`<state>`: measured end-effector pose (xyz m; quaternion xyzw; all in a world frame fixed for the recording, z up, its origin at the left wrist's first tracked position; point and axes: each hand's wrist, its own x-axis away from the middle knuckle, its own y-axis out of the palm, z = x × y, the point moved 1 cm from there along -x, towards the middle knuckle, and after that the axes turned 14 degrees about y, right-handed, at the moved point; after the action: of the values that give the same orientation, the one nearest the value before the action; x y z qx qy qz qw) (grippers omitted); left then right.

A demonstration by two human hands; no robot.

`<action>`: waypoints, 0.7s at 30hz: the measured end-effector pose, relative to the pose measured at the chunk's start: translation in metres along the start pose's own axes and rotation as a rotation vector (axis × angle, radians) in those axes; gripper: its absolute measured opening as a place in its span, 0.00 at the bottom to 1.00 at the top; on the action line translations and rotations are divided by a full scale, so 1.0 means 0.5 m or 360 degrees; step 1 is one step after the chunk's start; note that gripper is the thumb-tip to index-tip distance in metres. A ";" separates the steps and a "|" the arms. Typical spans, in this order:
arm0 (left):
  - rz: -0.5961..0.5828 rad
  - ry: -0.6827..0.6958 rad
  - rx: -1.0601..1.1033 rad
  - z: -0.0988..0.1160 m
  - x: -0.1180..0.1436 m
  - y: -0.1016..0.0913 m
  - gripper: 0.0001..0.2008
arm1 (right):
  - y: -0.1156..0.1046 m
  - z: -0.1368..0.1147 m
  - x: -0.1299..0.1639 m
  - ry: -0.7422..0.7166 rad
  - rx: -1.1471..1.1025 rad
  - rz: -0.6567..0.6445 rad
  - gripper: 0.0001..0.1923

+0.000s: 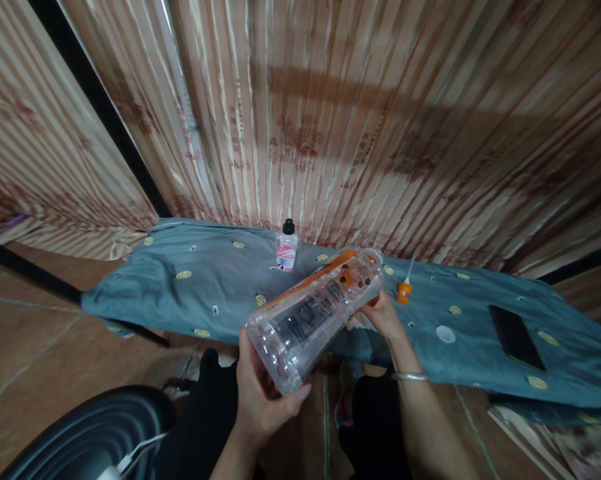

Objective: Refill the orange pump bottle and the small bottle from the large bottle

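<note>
Left hand (pixel 265 393) is gripping the base of a clear water bottle (pixel 315 317); right hand (pixel 383 315) is clasping its open neck, while its orange cap (pixel 404 290) is lying off on the blue cloth (pixel 180 293).

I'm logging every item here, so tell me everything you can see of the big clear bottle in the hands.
The clear plastic bottle is large, see-through and ribbed near its base, with an orange label strip and dark printed text along its side. It lies tilted, base toward the camera, mouth end toward the blue-grey cloth. The left hand cups the base; the right hand grips the mouth end. Contents cannot be told.
</note>
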<state>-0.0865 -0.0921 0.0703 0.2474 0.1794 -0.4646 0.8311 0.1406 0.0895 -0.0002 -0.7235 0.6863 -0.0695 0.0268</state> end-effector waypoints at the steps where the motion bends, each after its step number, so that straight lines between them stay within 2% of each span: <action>1: 0.0001 -0.0003 0.0018 -0.001 0.002 0.000 0.34 | 0.000 0.000 0.000 -0.0016 0.0020 0.0010 0.37; 9: 0.0011 0.0039 0.0011 -0.010 0.009 0.003 0.32 | -0.004 0.010 -0.004 0.0000 0.0033 -0.0007 0.36; 14: 0.0104 0.0106 0.0027 -0.022 0.021 0.005 0.35 | -0.009 0.019 -0.007 -0.0029 0.0072 0.0012 0.36; 21: 0.0105 0.0129 0.0015 -0.030 0.028 0.003 0.39 | -0.007 0.015 -0.005 0.0018 0.0069 0.0010 0.31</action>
<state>-0.0794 -0.0923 0.0510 0.2757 0.2026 -0.4273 0.8368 0.1448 0.0918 -0.0076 -0.7202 0.6870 -0.0883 0.0389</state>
